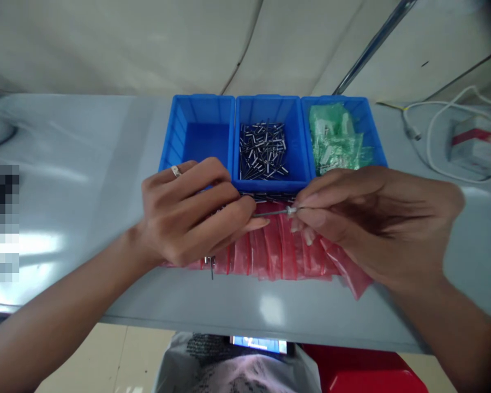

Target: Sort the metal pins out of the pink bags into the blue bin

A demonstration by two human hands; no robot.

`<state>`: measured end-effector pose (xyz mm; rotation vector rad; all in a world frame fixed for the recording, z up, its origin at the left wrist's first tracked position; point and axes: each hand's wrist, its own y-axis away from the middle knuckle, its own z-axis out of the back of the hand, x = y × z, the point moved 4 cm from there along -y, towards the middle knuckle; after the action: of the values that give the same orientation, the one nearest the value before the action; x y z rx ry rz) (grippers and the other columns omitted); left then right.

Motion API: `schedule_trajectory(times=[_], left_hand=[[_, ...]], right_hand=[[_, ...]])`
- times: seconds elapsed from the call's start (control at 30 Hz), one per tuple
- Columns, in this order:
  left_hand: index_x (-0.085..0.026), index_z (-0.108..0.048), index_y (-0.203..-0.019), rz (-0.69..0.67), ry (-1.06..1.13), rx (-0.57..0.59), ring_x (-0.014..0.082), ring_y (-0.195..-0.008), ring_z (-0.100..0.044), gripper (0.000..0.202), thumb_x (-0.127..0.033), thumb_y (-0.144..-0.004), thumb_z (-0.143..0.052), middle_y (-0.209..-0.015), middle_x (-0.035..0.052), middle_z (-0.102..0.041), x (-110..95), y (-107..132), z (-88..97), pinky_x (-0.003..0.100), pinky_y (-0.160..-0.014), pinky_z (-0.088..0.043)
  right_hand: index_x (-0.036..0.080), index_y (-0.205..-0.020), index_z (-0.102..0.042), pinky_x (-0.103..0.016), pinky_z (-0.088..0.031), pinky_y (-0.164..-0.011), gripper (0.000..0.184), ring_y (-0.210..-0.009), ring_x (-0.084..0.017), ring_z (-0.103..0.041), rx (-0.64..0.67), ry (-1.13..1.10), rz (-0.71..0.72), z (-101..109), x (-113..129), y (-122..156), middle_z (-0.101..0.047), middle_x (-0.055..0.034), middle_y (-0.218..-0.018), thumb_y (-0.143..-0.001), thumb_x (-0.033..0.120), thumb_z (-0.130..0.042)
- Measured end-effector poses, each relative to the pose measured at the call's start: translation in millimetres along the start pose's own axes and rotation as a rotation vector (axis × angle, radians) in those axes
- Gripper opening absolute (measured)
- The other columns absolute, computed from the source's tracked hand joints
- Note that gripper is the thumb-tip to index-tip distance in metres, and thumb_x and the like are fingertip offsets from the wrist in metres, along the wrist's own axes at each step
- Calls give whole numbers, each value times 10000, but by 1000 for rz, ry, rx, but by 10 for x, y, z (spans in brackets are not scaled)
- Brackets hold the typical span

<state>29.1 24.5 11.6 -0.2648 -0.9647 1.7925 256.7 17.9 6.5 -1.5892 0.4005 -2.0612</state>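
My left hand [192, 210] and my right hand [372, 218] meet over a fanned stack of small red plastic bags [276, 251] on the grey table. Between them lies a thin metal rivet [272, 212]. My right fingertips pinch its head end, and my left fingers close round the pin end. More rivets seem bunched in my left hand, with a pin sticking out below the palm [211, 267]. A ring sits on one left finger.
Three blue bins stand side by side behind my hands: the left bin [196, 134] looks bare, the middle bin [265, 150] holds several metal rivets, the right bin [339, 139] holds green bags. White cables [433, 131] and a red-and-white box [478, 144] lie at the far right.
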Motion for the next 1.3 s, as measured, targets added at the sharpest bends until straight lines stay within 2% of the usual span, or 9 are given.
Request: schedule_trajectory(times=[0.17, 0.27, 0.43, 0.5, 0.63, 0.8, 0.97, 1.13, 1.3], left_hand=[[-212, -702, -1124, 222, -76, -9, 198, -732, -702, 127, -177, -1004, -726, -762, 0, -727, 127, 95, 6, 352, -565, -517], [-236, -688, -1183, 277, -74, 1, 218, -802, -730, 204, -172, -994, -734, -861, 17, -771, 198, 106, -18, 378, -680, -590], [-159, -708, -1321, 226, 24, 133, 359, -1217, -808, 343, -220, -993, -786, -1310, 167, -821, 245, 107, -144, 473, -931, -719], [-143, -720, -1308, 197, 57, 194, 395, -1354, -776, 320, -228, -1006, -785, -1436, 201, -780, 235, 137, -197, 510, -1052, -737], [-187, -716, -1305, 203, 78, 228, 335, -1449, -741, 266, -199, -1040, -741, -1457, 170, -783, 219, 208, -242, 482, -1233, -692], [-194, -710, -1344, 191, 96, 243, 319, -1477, -724, 304, -196, -1041, -742, -1471, 150, -782, 201, 226, -229, 455, -1267, -678], [-209, -723, -1326, 205, 107, 233, 313, -1481, -722, 282, -196, -1044, -730, -1460, 129, -791, 205, 215, -218, 460, -1272, -674], [-204, -714, -1330, 163, 92, 258, 317, -1469, -727, 274, -214, -1056, -716, -1447, 125, -798, 217, 205, -220, 492, -1201, -714], [-195, -715, -1338, 173, 75, 239, 323, -1426, -755, 287, -215, -1051, -722, -1417, 107, -814, 224, 200, -193, 475, -1112, -745]], right_hand=[[329, -1289, -858, -335, -613, -477, 368, -704, -190, -793, -167, -46, -53, 99, -54, -23, -888, -29, -1136, -1012, 105, -763], [337, -1351, -818, -347, -702, -658, 437, -810, -187, -830, -10, 254, 162, 60, 14, -7, -890, -11, -1141, -1039, 66, -678], [222, -1239, -792, -351, -667, -804, 214, -967, -182, -797, 346, 733, 595, -233, 59, 101, -879, -35, -1194, -1052, 132, -740], [175, -1266, -786, -371, -631, -783, 219, -976, -202, -781, 426, 874, 674, -324, 32, 120, -870, -72, -1217, -1079, 117, -689], [114, -1246, -795, -386, -606, -788, 254, -971, -228, -765, 531, 949, 646, -385, -24, 121, -857, -108, -1146, -1070, 40, -627], [137, -1180, -805, -352, -569, -814, 249, -939, -203, -707, 499, 979, 613, -381, -27, 125, -820, -80, -1052, -1104, 70, -577], [121, -1187, -804, -368, -528, -766, 179, -910, -214, -699, 465, 1067, 670, -394, -16, 145, -838, -103, -1108, -1072, 118, -667], [142, -1121, -814, -347, -510, -725, 161, -855, -196, -688, 441, 1068, 665, -434, -53, 140, -823, -62, -982, -1060, 100, -671], [125, -1170, -809, -347, -535, -688, 177, -847, -186, -702, 377, 995, 668, -376, -10, 108, -831, -77, -1029, -1063, 98, -671]])
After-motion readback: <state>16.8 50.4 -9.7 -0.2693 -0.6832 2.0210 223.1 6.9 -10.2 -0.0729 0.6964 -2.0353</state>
